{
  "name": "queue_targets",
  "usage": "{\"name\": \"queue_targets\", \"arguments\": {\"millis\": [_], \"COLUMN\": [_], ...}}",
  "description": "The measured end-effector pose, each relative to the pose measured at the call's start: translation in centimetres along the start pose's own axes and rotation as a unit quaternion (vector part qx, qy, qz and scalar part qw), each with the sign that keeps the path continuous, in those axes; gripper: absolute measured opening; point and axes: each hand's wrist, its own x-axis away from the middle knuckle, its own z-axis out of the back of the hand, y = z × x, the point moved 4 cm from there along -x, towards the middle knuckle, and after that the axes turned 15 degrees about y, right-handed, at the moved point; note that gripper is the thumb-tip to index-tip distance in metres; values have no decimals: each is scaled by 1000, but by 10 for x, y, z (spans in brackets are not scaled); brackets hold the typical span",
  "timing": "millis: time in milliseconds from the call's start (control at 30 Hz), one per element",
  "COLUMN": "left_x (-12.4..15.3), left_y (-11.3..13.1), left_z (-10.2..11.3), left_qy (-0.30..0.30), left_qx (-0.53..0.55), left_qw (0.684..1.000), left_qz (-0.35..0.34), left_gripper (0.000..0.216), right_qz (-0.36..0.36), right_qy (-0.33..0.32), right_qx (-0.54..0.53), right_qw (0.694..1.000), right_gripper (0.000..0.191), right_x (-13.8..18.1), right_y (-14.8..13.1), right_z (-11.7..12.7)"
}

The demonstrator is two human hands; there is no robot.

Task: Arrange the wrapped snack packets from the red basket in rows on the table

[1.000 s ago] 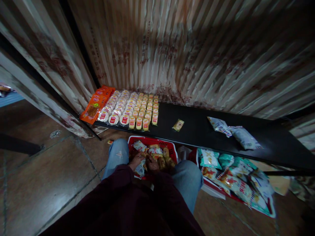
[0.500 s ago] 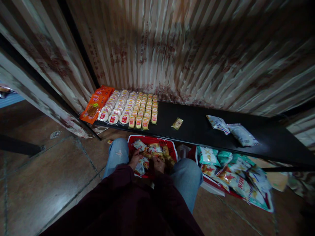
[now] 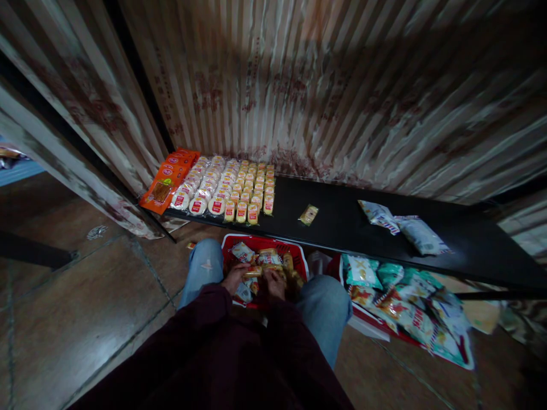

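Between my knees stands a red basket [image 3: 233, 244] full of small snack packets. My left hand [image 3: 235, 278] and my right hand [image 3: 274, 283] are both down in it. A yellow packet [image 3: 253, 271] lies across between them, and my left hand's fingers curl on its end. The fingers of my right hand rest among the packets, half hidden; I cannot see what they hold. On the black shelf [image 3: 342, 228] ahead, rows of packets [image 3: 231, 191] are laid out at the left end, with orange packs [image 3: 164, 185] beside them.
A single packet [image 3: 309, 214] lies on the middle of the shelf and two pale bags [image 3: 401, 226] lie further right. A second tray of green and red snack bags [image 3: 405, 304] stands on the floor to my right. A corrugated metal wall rises behind the shelf.
My hands have shifted a little inside the basket, and a yellow packet now lies between them. The view has barely moved.
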Motion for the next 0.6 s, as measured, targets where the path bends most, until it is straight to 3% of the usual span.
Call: {"name": "queue_targets", "arguments": {"millis": [167, 300, 600], "left_x": [2, 7, 16], "left_y": [1, 1, 7], "left_z": [-4, -7, -18], "left_qy": [-42, -67, -91], "left_qx": [77, 73, 59], "left_qw": [996, 995, 994], "left_qz": [21, 24, -4], "left_gripper": [29, 35, 44], "right_qz": [-72, -95, -88], "right_qy": [-21, -34, -3], "right_qx": [-91, -105, -174], "right_qw": [993, 989, 981], "right_gripper": [53, 63, 55], "right_x": [5, 8, 13], "right_y": [1, -1, -11], "right_z": [-7, -9, -9]}}
